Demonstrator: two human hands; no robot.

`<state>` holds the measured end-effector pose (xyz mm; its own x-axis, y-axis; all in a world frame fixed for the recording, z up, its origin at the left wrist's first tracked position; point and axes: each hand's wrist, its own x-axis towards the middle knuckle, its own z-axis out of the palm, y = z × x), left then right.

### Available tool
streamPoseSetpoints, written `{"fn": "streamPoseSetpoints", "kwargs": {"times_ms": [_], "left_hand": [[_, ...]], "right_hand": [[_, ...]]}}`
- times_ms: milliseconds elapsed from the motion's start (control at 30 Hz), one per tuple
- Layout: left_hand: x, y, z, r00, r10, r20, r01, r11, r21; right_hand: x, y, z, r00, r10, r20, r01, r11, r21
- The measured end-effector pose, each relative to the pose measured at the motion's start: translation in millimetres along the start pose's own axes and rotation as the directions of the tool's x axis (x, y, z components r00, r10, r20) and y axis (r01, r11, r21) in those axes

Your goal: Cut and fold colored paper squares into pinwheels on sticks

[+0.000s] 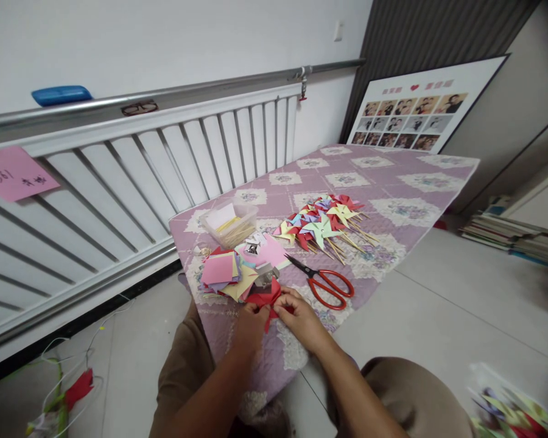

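A surface [393,182] draped in a lilac quilted cover stands beside a white slatted radiator [119,182]. On it, from far to near, lie a heap of finished paper pinwheels [322,225] on sticks, a clear plastic tub [231,224], a stack of coloured paper squares [223,272] and red-handled scissors [326,283]. At the near edge, the left hand [251,325] and the right hand [301,319] both pinch a red paper piece [265,298] that rests on the cover between them.

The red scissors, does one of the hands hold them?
No, the red scissors lie on the quilt; both hands hold red paper.
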<state>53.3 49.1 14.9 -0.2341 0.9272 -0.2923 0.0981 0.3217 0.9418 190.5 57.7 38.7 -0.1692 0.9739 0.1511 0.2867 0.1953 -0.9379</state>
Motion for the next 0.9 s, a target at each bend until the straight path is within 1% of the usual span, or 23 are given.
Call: {"fn": "streamPoseSetpoints", "kwargs": {"times_ms": [167,333,600,733,900], "left_hand": [[0.0,-1.4,-3.6,1.000,0.014,0.009,-0.014,1.000,0.014],[-3.9,3.8,-4.9,0.999,0.017,0.039,-0.016,1.000,-0.014],[-3.0,2.8,-5.8,0.999,0.011,0.052,-0.010,1.000,-0.026],[-4.0,5.3,-6.0,0.999,-0.002,0.053,0.003,1.000,-0.019],[-3.2,1.8,-6.0,0.998,-0.033,0.044,0.034,0.999,-0.020]], "right_hand": [[0.1,1.5,1.6,0.999,-0.016,0.030,0.016,1.000,-0.004],[0.1,0.9,4.2,1.000,-0.013,0.027,0.013,1.000,-0.005],[0.0,1.9,5.0,0.999,-0.014,0.038,0.014,1.000,-0.002],[-0.1,2.7,4.9,0.999,-0.019,0.048,0.020,1.000,-0.008],[0.1,3.0,5.1,0.998,-0.036,0.052,0.036,0.999,0.011]]}}
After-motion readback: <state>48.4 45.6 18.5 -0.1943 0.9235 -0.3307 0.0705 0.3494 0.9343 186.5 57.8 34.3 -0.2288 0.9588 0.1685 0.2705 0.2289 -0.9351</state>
